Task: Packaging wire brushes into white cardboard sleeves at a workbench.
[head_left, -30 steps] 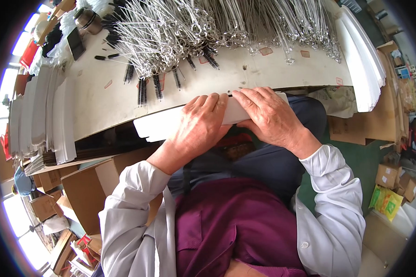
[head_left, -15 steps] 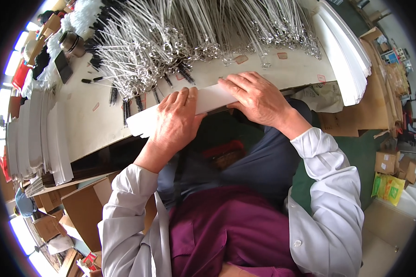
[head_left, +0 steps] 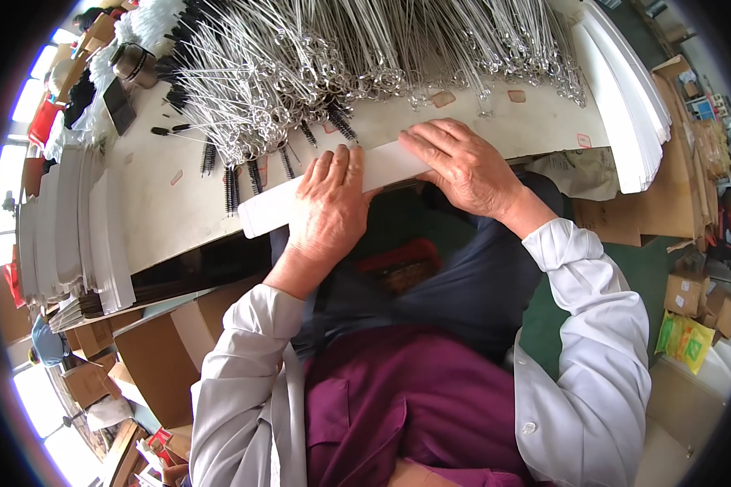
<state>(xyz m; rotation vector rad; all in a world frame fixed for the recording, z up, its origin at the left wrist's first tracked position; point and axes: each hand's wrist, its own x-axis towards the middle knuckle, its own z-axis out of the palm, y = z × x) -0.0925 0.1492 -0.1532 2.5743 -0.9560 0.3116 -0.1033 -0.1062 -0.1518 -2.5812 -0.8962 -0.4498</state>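
A long white card strip (head_left: 268, 209) lies along the near edge of the pale table (head_left: 162, 211). My left hand (head_left: 329, 207) presses flat on its middle, fingers pointing away from me. My right hand (head_left: 461, 162) rests on the strip's right end, fingers spread and curled over it. Just beyond my fingers lies a big heap of thin metal wire brushes with black bristle tips (head_left: 317, 65), some bristle ends (head_left: 234, 174) reaching close to the strip.
Stacks of white card strips stand at the left (head_left: 73, 235) and at the right table end (head_left: 625, 105). Cardboard boxes (head_left: 690, 292) and a yellow-green packet (head_left: 685, 341) sit on the floor at right. More boxes (head_left: 97, 365) are under the table at left.
Both hands and the strip appear slid slightly to the right and farther onto the table as the view shifted. My hands stay pressed on the strip.
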